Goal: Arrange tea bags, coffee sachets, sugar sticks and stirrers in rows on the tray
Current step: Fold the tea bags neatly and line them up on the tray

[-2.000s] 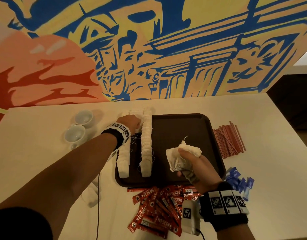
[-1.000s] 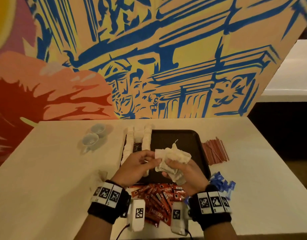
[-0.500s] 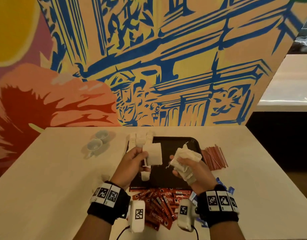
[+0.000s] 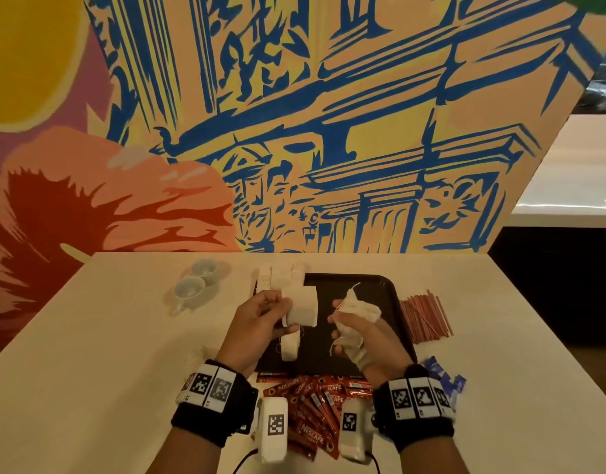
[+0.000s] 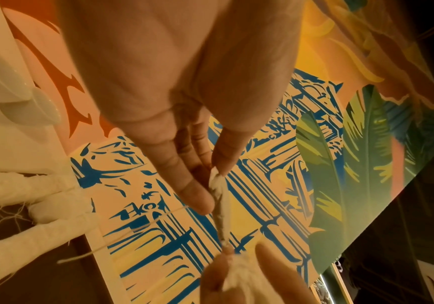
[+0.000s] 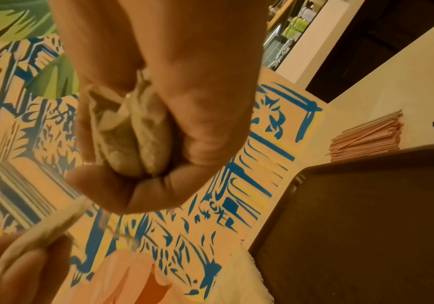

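A dark brown tray (image 4: pixel 370 285) lies on the white table, with rows of white tea bags (image 4: pixel 281 275) along its left side. My left hand (image 4: pixel 260 319) pinches one white tea bag (image 4: pixel 303 307) above the tray; the left wrist view shows that tea bag (image 5: pixel 217 185) edge-on between thumb and fingers. My right hand (image 4: pixel 359 333) grips a bunch of tea bags (image 4: pixel 358 307), and in the right wrist view this bunch (image 6: pixel 130 135) sits squeezed in the fist. Red coffee sachets (image 4: pixel 315 405) lie in a heap in front of the tray.
Red stirrers (image 4: pixel 424 316) are stacked right of the tray, with blue sugar sticks (image 4: pixel 441 376) nearer me. Two small white cups (image 4: pixel 195 282) stand left of the tray. A painted wall closes the table's far edge.
My left hand came back from the tea bag rows, met the right hand and took one tea bag from the bunch. The two hands have since drawn slightly apart.
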A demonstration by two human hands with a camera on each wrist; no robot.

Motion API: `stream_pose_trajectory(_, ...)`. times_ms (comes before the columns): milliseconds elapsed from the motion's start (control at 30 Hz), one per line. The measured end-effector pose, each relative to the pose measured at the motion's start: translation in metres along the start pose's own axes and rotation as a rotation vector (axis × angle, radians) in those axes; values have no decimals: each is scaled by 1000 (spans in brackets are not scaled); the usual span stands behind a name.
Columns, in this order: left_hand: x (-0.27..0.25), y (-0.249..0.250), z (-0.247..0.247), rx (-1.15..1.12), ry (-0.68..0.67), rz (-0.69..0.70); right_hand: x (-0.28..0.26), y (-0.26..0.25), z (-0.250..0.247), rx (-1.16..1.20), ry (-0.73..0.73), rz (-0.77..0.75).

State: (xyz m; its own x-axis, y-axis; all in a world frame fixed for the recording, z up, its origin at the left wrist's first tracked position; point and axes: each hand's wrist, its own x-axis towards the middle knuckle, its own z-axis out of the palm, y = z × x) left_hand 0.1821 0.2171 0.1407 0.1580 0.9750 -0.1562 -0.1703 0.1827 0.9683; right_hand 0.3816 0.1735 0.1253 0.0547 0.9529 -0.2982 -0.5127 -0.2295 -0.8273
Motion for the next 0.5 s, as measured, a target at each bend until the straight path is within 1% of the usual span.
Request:
stream_pose_trajectory(100,-2,-1,7,7,-15,16,0,5,10,-86,-61,-2)
stream_pose_trajectory(167,-3,-3,9,15,-36,19,0,7,15,-146,-77,-29)
stream_pose_trajectory(333,-1,-6,5,77,-67,-8,7,9,12,-293,22,-137)
stream_pose_trajectory(433,9,2,-7,178,-142,-16,9,8,3,-386,-23,-146)
stream_pose_trajectory(500,18,10,-14,276,-241,-31,8,7,1,-442,-69,-144)
